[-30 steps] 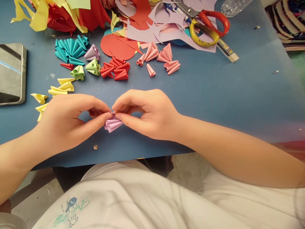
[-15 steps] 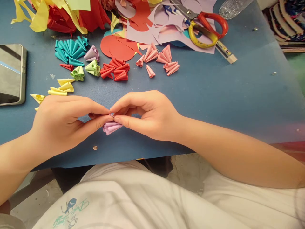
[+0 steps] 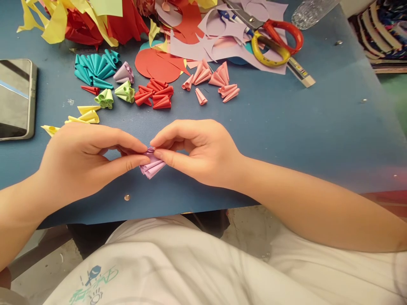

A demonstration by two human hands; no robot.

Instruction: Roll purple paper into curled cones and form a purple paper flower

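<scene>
A small bundle of lilac paper cones (image 3: 151, 167) lies on the blue table (image 3: 286, 127) near its front edge. My left hand (image 3: 85, 156) pinches it from the left with thumb and forefinger. From the right, my right hand (image 3: 197, 150) pinches the same bundle, fingertips meeting those of the left. Both hands rest low on the table. The top of the bundle is hidden under my fingertips.
Behind my hands lie groups of rolled cones: teal (image 3: 93, 70), red (image 3: 155, 94), pink (image 3: 213, 80), green (image 3: 116, 94), yellow (image 3: 84, 116), one lilac (image 3: 124, 73). Paper scraps (image 3: 197, 34), scissors (image 3: 270, 36), a phone (image 3: 14, 99) and a clear bottle (image 3: 310, 9) sit further back.
Both hands stay pinched on the lilac bundle. The bundle has turned slightly between my fingertips, and the view has shifted a little.
</scene>
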